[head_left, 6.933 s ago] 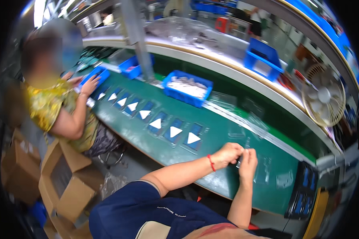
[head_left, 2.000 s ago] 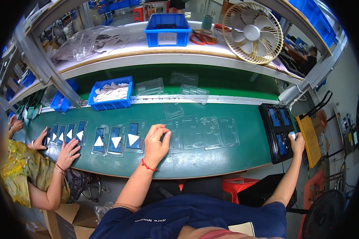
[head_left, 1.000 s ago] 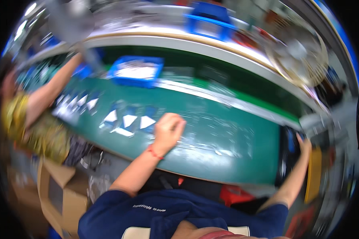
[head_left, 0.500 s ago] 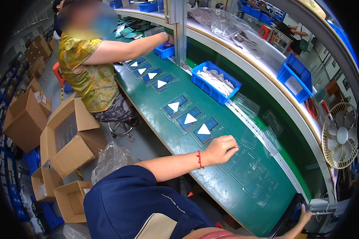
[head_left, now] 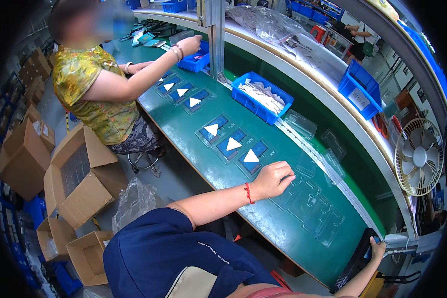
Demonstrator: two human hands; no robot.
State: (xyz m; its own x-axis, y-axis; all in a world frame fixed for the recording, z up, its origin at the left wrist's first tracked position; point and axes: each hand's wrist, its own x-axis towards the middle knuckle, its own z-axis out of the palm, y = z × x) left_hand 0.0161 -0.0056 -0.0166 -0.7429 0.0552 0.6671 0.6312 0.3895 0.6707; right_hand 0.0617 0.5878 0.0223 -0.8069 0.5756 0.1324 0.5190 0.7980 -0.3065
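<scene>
since half a second ago the camera is swinging a little, so the green belt is running more steeply from upper left to lower right, while the left hand is staying on the same spot of the belt.

head view: the left hand is resting knuckles up, fingers curled, on the near end of a row of clear plastic trays; whether the fingers are pinching a tray edge or only pressing on it, i cannot tell. a red string bracelet is sitting on the wrist. just beside the hand, up the belt, three filled trays with white triangles are lying side by side, close together. the clear trays are stretching away from the hand toward the far right end of the belt, leaving a bare strip of belt along the near edge. the right hand is reaching to the lower right, fingers closing on the rim of a black tray hanging at the belt's end. a blue bin is standing at the far edge of the belt, well apart from both hands. farther up, a co-worker's hand is stretching over another blue bin. cardboard boxes are crowding the floor on the left.
</scene>
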